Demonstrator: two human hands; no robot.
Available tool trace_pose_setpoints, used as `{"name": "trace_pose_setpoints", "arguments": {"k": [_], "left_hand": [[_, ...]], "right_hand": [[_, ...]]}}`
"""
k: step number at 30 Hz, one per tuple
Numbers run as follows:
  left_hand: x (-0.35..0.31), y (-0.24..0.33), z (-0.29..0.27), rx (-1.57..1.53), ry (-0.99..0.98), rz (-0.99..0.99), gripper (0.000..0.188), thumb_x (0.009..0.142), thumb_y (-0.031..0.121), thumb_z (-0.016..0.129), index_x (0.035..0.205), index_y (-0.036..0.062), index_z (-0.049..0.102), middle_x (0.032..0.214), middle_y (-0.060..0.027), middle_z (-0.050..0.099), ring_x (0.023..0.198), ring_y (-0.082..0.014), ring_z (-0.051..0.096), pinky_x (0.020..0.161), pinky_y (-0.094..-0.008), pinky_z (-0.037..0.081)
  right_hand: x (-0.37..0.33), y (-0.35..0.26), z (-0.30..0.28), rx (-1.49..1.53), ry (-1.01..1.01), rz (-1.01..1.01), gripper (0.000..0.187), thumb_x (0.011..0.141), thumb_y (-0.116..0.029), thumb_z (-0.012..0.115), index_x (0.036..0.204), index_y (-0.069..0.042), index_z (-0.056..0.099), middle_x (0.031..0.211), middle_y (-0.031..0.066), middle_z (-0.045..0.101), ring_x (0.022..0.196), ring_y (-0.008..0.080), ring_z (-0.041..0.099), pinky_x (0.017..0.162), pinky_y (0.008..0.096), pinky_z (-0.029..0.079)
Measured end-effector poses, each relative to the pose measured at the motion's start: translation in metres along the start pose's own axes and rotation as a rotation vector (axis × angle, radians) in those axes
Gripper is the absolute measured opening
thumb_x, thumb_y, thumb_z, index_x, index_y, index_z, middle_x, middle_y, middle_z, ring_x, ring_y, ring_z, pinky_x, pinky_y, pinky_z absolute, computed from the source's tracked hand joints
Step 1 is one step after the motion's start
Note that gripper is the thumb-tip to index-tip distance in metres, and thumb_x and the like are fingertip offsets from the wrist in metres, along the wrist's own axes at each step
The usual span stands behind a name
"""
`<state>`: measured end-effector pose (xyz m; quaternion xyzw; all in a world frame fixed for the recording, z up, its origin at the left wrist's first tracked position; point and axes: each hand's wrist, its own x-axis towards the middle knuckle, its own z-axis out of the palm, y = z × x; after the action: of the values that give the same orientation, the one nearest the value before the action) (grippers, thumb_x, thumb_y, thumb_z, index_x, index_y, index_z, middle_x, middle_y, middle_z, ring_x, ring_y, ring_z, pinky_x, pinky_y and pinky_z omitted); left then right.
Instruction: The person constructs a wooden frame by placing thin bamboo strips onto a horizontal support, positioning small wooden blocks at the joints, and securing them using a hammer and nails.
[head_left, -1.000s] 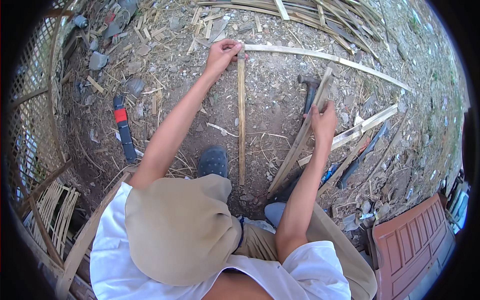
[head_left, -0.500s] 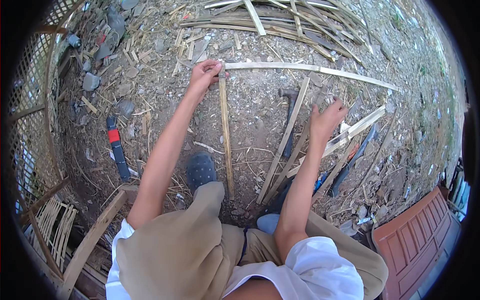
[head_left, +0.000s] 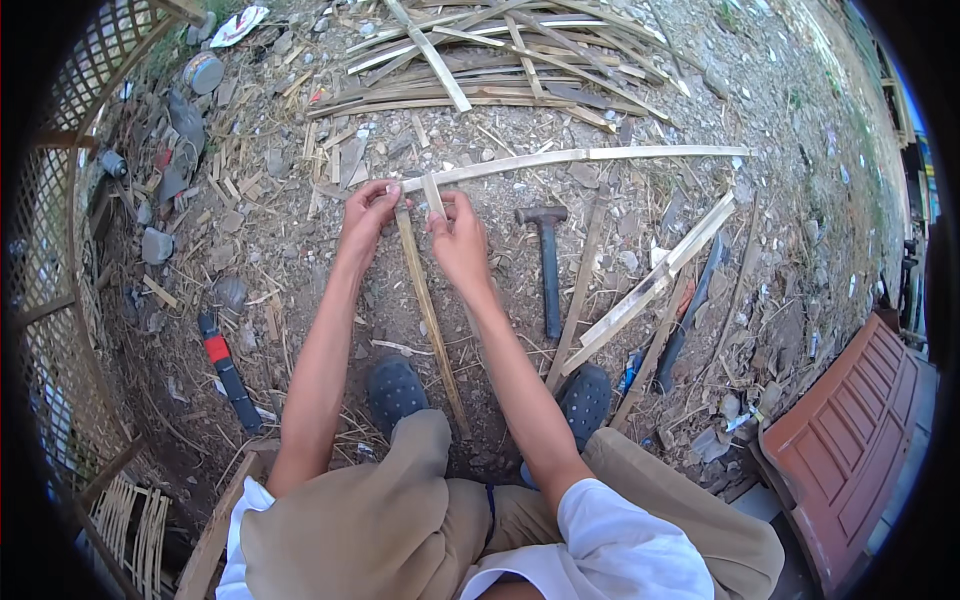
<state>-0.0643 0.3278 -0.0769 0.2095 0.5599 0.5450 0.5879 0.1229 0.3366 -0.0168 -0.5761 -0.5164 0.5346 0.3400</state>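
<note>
My left hand pinches the corner where a long pale wooden strip meets a second strip. The long one runs off to the right; the second comes back toward my feet. Beside it, my right hand is closed around the upper end of a third strip, which lies near or across the long strip; I cannot tell whether they touch. My right forearm hides most of the third strip. Right of that arm a hammer lies on the ground, its head away from me.
Pale strips and a dark long-handled tool lie to the right. A black sheath-like object with a red band is at left. Far off lies a strip pile; a brown panel leans at lower right.
My right hand has come left from the strips beside the hammer, bringing one strip to the corner. The hammer is now uncovered. My left hand still holds the corner; the view has shifted.
</note>
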Motion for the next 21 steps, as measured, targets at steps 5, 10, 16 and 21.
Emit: {"name": "trace_pose_setpoints", "arguments": {"k": [5,10,16,21], "left_hand": [[-0.010,0.004,0.003,-0.135,0.012,0.009,0.021,0.109,0.011,0.073,0.127,0.0012,0.070,0.115,-0.0082,0.074,0.104,-0.0189,0.075,0.095,-0.0322,0.061],[-0.008,0.006,0.014,-0.181,-0.002,0.032,0.021,0.107,0.013,0.075,0.124,0.0022,0.069,0.114,-0.0070,0.074,0.099,-0.0168,0.072,0.089,-0.0324,0.058],[-0.010,0.008,0.012,-0.154,-0.030,0.021,0.022,0.104,0.008,0.077,0.121,0.0029,0.063,0.109,-0.0075,0.072,0.095,-0.0148,0.069,0.084,-0.0315,0.056],[-0.015,0.010,0.022,-0.191,0.030,0.003,0.029,0.102,0.003,0.078,0.124,0.0002,0.060,0.108,-0.0108,0.070,0.093,-0.0168,0.071,0.079,-0.0334,0.060]], "right_hand": [[0.006,0.000,0.029,-0.162,-0.037,-0.048,0.017,0.106,-0.007,0.065,0.119,0.003,0.064,0.101,0.0297,0.077,0.098,0.0513,0.076,0.083,0.0582,0.055],[0.013,0.024,0.026,-0.358,0.123,-0.501,0.015,0.107,-0.010,0.067,0.116,0.002,0.068,0.089,0.0207,0.076,0.080,0.0425,0.074,0.074,0.0520,0.056],[0.009,0.022,0.031,-0.025,-0.059,-0.052,0.014,0.105,-0.010,0.073,0.112,0.002,0.071,0.085,0.0114,0.074,0.074,0.0181,0.068,0.070,0.0393,0.054],[0.008,0.023,0.030,0.163,-0.125,0.068,0.008,0.108,-0.007,0.069,0.111,0.000,0.066,0.085,0.0059,0.074,0.065,0.0096,0.065,0.052,0.0302,0.048]]}}
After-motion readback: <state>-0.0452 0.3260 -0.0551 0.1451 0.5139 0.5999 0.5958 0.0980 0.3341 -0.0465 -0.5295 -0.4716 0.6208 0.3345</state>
